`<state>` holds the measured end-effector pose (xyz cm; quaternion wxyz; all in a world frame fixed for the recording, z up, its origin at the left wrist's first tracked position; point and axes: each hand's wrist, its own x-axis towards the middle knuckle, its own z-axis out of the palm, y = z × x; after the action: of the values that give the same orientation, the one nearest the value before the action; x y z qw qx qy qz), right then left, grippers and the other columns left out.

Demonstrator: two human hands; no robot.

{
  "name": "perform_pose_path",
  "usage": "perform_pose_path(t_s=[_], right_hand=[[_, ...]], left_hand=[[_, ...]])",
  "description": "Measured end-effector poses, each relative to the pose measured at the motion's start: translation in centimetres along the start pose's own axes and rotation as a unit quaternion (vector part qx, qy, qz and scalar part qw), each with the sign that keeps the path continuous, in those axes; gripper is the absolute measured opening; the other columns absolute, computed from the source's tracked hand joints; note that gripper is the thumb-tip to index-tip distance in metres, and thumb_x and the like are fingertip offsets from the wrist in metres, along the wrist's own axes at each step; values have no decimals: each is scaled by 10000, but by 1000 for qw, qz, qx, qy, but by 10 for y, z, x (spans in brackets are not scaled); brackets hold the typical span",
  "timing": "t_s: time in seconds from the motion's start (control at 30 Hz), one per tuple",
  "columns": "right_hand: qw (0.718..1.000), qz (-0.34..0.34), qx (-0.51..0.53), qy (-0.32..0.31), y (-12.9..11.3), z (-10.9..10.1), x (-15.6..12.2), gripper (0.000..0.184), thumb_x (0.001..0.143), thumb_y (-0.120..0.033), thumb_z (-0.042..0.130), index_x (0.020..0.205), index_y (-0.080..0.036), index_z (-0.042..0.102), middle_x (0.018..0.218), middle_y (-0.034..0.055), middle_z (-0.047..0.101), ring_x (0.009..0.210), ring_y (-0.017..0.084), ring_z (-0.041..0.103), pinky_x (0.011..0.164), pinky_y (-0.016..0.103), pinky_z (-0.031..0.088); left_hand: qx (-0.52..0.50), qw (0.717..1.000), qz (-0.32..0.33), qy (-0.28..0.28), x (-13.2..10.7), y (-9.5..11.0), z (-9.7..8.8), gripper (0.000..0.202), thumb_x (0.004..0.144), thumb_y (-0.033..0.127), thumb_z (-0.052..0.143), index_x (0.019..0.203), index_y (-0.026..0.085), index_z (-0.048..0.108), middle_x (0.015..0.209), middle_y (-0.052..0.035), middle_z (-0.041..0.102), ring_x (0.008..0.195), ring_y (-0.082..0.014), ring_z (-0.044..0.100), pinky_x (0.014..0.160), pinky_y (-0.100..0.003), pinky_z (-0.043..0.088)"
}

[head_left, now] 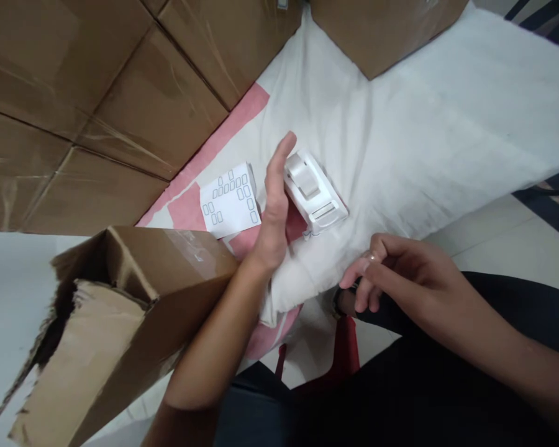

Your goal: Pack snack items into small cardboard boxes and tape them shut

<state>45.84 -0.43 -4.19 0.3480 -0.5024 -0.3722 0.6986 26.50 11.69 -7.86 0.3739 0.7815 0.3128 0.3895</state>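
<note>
My left hand (274, 208) is seen edge-on above the cloth, its fingers stretched out and nothing visible in it. Just right of it lies a white tape dispenser (328, 210) with a roll of tape (302, 176) in it. To the left, a folded white sheet of paper (228, 205) printed with several small outlined boxes rests on the cloth. My right hand (405, 273) is over the cloth's near edge with thumb and finger pinched together. A small shiny bit shows at those fingertips; what it is cannot be made out.
Stacked brown cardboard boxes (135, 99) line the back left, and another carton (386, 31) stands at the back. An opened carton (181, 267) with torn flaps is at the left. White-and-pink cloth (400, 143) covers the surface. Part of a red stool (345, 347) shows below.
</note>
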Motion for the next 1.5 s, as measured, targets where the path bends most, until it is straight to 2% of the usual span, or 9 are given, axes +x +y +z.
perform_pose_path(t_s=[0.07, 0.2, 0.33, 0.57, 0.77, 1.0, 1.17, 1.33, 1.5], right_hand=[[1000, -3, -2, 8, 2, -2, 1, 355, 914, -463, 649, 693, -203, 547, 842, 65, 753, 629, 180, 685, 534, 282, 511], [1000, 7, -20, 19, 6, -5, 7, 306, 919, -432, 641, 723, -203, 586, 819, 69, 760, 623, 195, 706, 532, 291, 534], [1000, 7, -9, 12, 4, -1, 9, 302, 908, -396, 654, 696, -207, 553, 731, 43, 729, 576, 190, 701, 503, 279, 529], [1000, -8, 13, 14, 0, 5, 5, 403, 894, -448, 697, 647, -200, 498, 774, 47, 734, 538, 157, 678, 421, 229, 460], [994, -88, 40, 42, -2, 3, 3, 484, 931, -397, 672, 552, -206, 439, 596, 62, 675, 833, 246, 750, 449, 207, 457], [990, -133, 20, 45, -3, 4, -4, 429, 951, -357, 653, 553, -204, 603, 629, 37, 715, 866, 208, 757, 588, 217, 539], [974, -212, -49, 60, -5, 6, -8, 335, 953, -262, 644, 623, -223, 689, 686, 1, 741, 1046, 175, 736, 756, 188, 561], [979, -193, -16, 57, -6, 6, -6, 461, 958, -293, 636, 520, -208, 520, 592, -12, 700, 925, 171, 757, 723, 199, 576], [977, -199, 6, 74, -9, 6, -6, 451, 928, -297, 676, 519, -199, 514, 733, 30, 732, 848, 193, 747, 693, 265, 583]], left_hand=[[-20, 1000, -11, 7, 0, 2, 1, 860, 841, 895, 250, 1554, 424, 149, 1680, -26, 122, 1590, -295, 65, 1299, -562, 140], [114, 993, 24, -28, -2, 4, 3, 1023, 782, 770, 646, 1571, 419, 99, 1693, -41, 15, 1578, -374, -99, 1274, -651, 32], [105, 993, 33, -43, -2, -3, 0, 982, 792, 861, 504, 1574, 414, 113, 1700, -30, 19, 1571, -394, -127, 1254, -689, 24], [-151, 986, -40, -52, 3, 2, -8, 895, 794, 929, 67, 1574, 489, 80, 1708, 70, 12, 1585, -332, 97, 1261, -587, 246], [-160, 985, -64, -26, 5, 13, -6, 878, 825, 924, 201, 1566, 456, 143, 1700, 57, 87, 1589, -326, -39, 1284, -566, 148], [-60, 998, 29, -20, 4, 0, -3, 981, 847, 761, 591, 1579, 373, 65, 1684, -55, 104, 1588, -320, -61, 1288, -527, 0], [6, 999, 38, -32, 3, 3, 1, 1027, 840, 802, 536, 1582, 330, 6, 1685, -100, 59, 1580, -356, -58, 1271, -553, -25], [-41, 999, 25, 1, 2, 6, 4, 879, 873, 716, 591, 1559, 371, 164, 1664, -49, 185, 1591, -281, 48, 1302, -490, 78], [-32, 999, 6, 5, 2, 8, 5, 833, 900, 758, 479, 1559, 396, 119, 1649, -41, 189, 1583, -308, 97, 1290, -533, 120]])
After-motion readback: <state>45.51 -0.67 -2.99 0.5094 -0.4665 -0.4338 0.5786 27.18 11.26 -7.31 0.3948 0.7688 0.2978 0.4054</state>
